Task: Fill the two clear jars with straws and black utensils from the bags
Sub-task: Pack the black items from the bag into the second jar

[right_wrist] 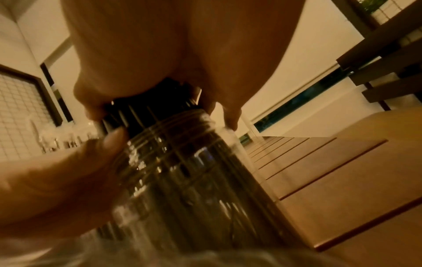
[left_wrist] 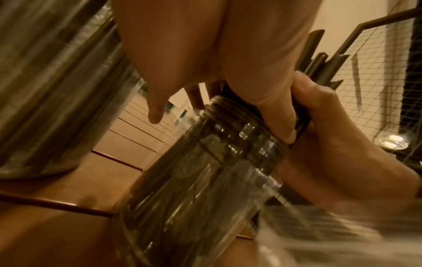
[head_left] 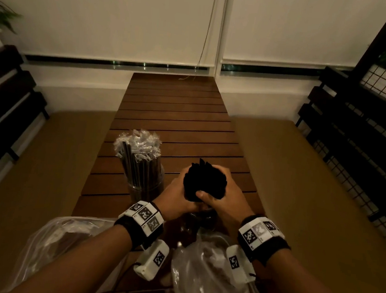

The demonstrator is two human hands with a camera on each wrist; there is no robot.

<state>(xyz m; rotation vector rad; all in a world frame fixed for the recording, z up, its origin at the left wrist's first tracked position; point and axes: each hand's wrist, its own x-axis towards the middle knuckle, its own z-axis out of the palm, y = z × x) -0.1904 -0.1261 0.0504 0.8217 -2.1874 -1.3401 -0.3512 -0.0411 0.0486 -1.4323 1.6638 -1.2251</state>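
Note:
Both hands are wrapped around one bundle of black utensils [head_left: 204, 182] near the table's front edge. My left hand [head_left: 176, 189] grips it from the left, my right hand [head_left: 227, 193] from the right. The bundle stands in the mouth of a clear jar [left_wrist: 205, 180], which the head view mostly hides under the hands. In the right wrist view the black handles [right_wrist: 155, 101] enter the threaded neck of that jar [right_wrist: 194, 180]. A second clear jar [head_left: 144, 184], just to the left, holds several wrapped straws [head_left: 138, 151].
Two crumpled clear plastic bags lie at the near edge, one on the left [head_left: 62, 240] and one on the right [head_left: 211, 271]. The slatted wooden table [head_left: 178, 112] runs away towards the wall. Dark slatted benches and a wire mesh panel [head_left: 378, 92] flank it.

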